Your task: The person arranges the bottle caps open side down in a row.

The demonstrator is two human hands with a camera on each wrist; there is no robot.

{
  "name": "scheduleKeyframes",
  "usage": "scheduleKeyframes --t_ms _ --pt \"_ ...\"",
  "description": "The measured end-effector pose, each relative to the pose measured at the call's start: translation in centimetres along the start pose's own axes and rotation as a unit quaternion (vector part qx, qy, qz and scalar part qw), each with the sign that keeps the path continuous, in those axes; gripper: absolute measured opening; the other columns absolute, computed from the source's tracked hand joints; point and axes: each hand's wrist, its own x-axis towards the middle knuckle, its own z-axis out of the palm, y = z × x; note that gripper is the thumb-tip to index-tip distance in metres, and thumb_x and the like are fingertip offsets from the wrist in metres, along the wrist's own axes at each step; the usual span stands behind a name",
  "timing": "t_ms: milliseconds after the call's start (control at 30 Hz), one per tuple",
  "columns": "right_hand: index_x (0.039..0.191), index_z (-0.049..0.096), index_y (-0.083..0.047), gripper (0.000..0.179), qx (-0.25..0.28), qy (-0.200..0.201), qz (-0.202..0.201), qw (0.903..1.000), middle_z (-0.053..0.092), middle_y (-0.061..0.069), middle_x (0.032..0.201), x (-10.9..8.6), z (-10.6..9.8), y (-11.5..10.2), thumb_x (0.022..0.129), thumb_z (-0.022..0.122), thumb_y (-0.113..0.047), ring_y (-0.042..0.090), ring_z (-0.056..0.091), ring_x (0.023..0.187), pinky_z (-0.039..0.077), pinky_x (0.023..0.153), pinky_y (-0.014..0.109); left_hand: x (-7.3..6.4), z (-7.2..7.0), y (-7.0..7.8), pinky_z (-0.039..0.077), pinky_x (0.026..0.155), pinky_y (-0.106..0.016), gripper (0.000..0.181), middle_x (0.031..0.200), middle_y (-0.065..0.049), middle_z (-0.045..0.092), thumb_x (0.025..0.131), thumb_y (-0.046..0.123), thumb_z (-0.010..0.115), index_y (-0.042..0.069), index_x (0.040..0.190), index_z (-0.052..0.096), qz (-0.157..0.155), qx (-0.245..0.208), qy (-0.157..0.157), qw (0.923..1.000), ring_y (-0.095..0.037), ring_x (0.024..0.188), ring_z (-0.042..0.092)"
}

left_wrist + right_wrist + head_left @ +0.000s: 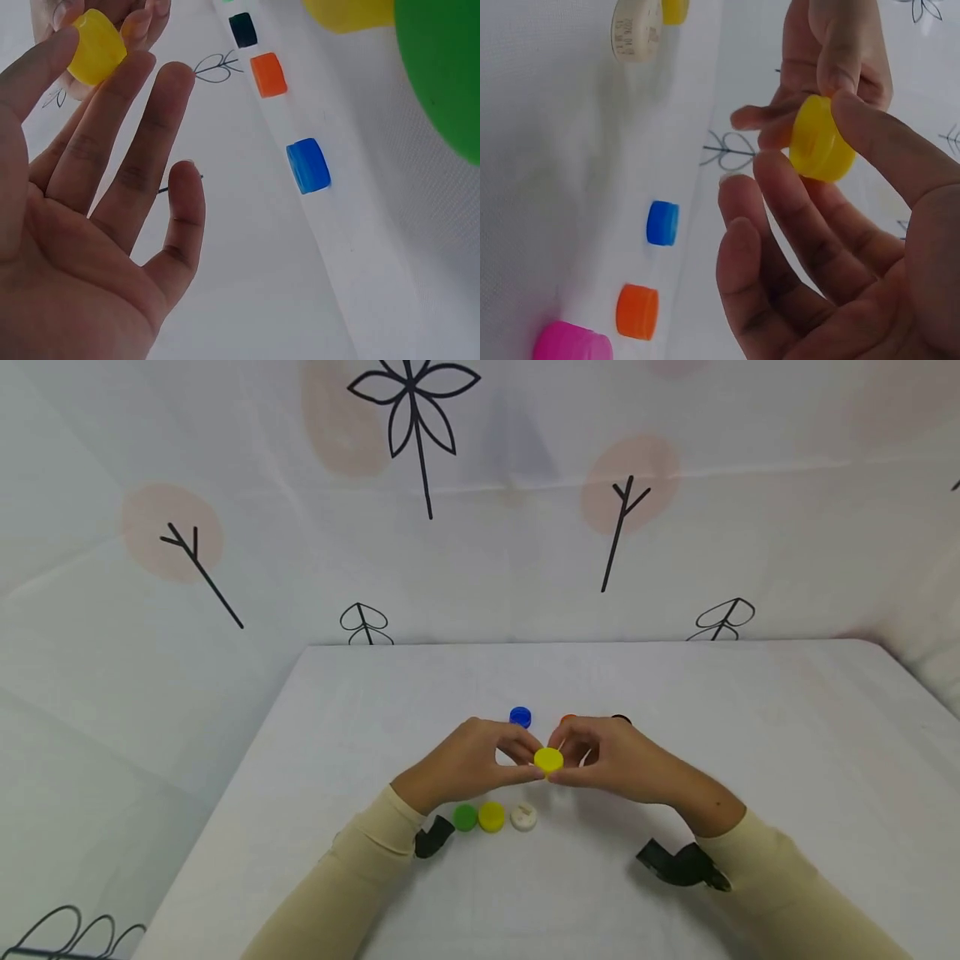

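Note:
A yellow bottle cap (548, 761) is held up over the white table between my two hands. My left hand (468, 766) pinches it from the left, thumb in front and fingertips behind. From the other side my right hand (621, 762) pinches the same cap with thumb and fingers. In the right wrist view the yellow cap (821, 140) is tilted, showing its side wall, with both thumbs at its edge. The outer fingers of both hands are loosely bent, away from the cap.
In front of the hands lie a green cap (465, 817), another yellow cap (491, 817) and a white cap (523, 817). Behind are a blue cap (520, 717), an orange cap (269, 74) and a black cap (243, 30). A pink cap (571, 343) shows in the right wrist view.

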Motion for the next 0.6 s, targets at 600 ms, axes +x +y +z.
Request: scheduleKeyframes --t_ms 600 --pt "0.1 0.068 -0.015 0.027 0.001 -0.08 0.019 0.9966 0.067 -0.007 0.074 0.2 0.2 1.3 0.082 0.083 -0.028 0.01 0.062 0.067 0.055 0.064 0.024 0.4 0.9 -0.1 0.053 0.084 -0.019 0.024 0.101 0.015 0.074 0.091 0.04 0.073 0.024 0.109 0.075 -0.031 0.062 -0.071 0.9951 0.002 0.092 0.065"
